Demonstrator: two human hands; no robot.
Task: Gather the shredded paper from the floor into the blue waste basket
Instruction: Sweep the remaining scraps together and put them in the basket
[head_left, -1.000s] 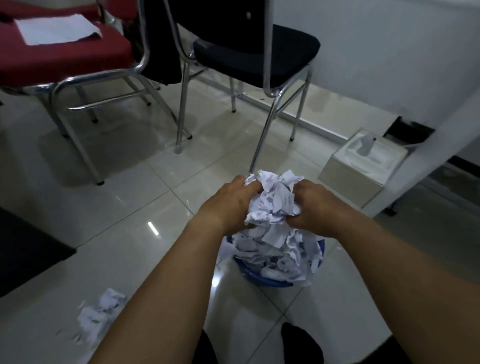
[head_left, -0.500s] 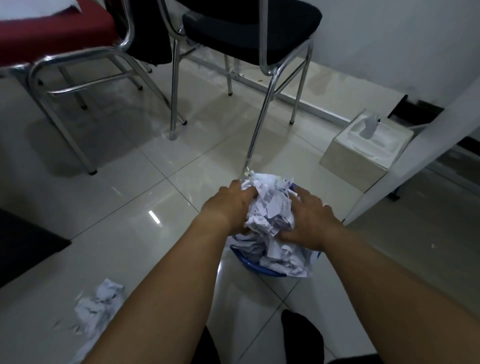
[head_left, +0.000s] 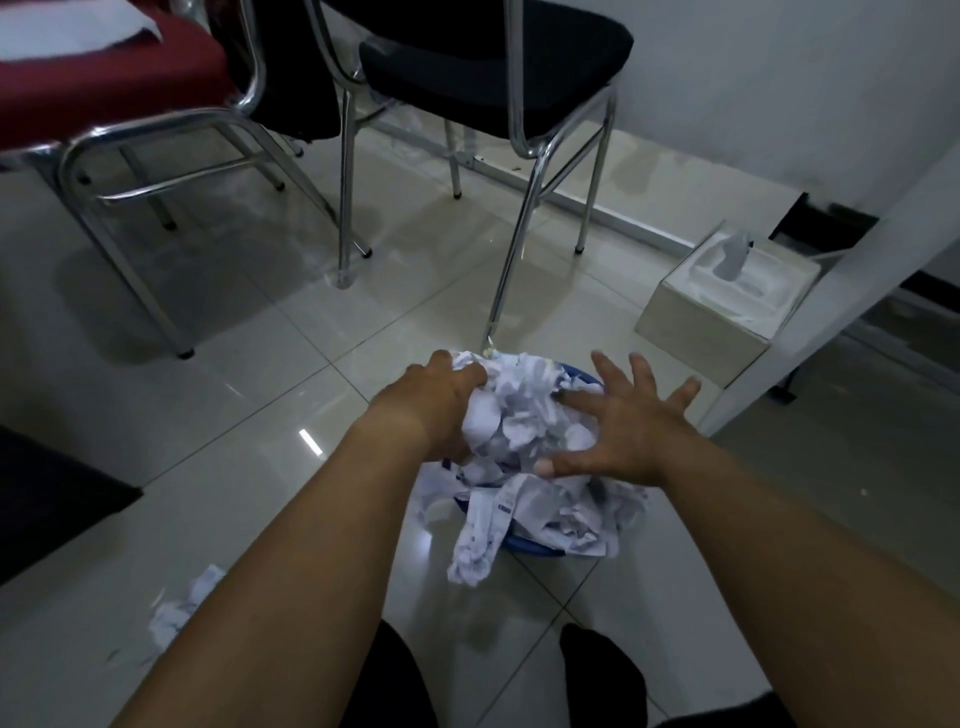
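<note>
We press our left hand (head_left: 441, 410), fingers curled into the shredded paper (head_left: 519, 441) heaped over the blue waste basket (head_left: 530, 545); our right hand (head_left: 628, 426) lies flat, fingers spread. A loose clump (head_left: 182, 608) sits at eight o'clock.

A red-seated chair (head_left: 104, 78) with a chrome tube frame is seen at the upper left, and a white sheet (head_left: 67, 31) is laid on its seat. Beside it, a black-seated chair (head_left: 493, 57) on chrome legs is placed near a white wall (head_left: 779, 67). A white tissue box (head_left: 727, 306), with a tissue pulled up from its slot, is set on the glossy tiled floor (head_left: 234, 405) at the right
</note>
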